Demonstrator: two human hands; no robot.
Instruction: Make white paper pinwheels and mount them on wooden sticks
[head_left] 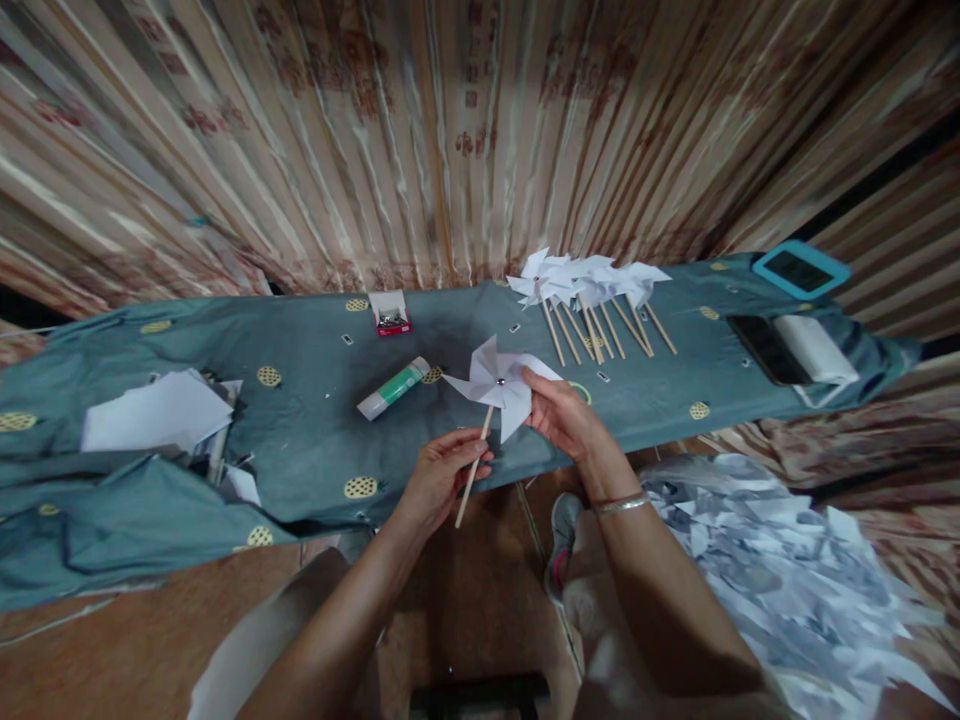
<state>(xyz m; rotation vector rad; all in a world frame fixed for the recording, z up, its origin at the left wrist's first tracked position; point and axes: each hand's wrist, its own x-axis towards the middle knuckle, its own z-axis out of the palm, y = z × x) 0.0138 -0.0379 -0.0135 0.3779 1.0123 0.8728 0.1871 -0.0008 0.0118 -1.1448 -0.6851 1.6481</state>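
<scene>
A white paper pinwheel (487,372) on a thin wooden stick (468,490) is held up over the table's near edge, with a shiny pin at its centre. My left hand (448,468) is closed round the stick below the blades. The fingers of my right hand (561,410) pinch a blade on the pinwheel's right side. Just left of the pinwheel lies a green and white glue stick (394,388). Behind it sits a small open red box (391,318) with metal pins inside.
Several finished pinwheels (592,280) lie at the back right. White paper pieces (157,410) rest at the left of the cloth-covered table (307,440). A dark phone (769,350) and a blue-framed device (801,268) are at the right. Below right is a large heap of white paper pinwheels (780,570).
</scene>
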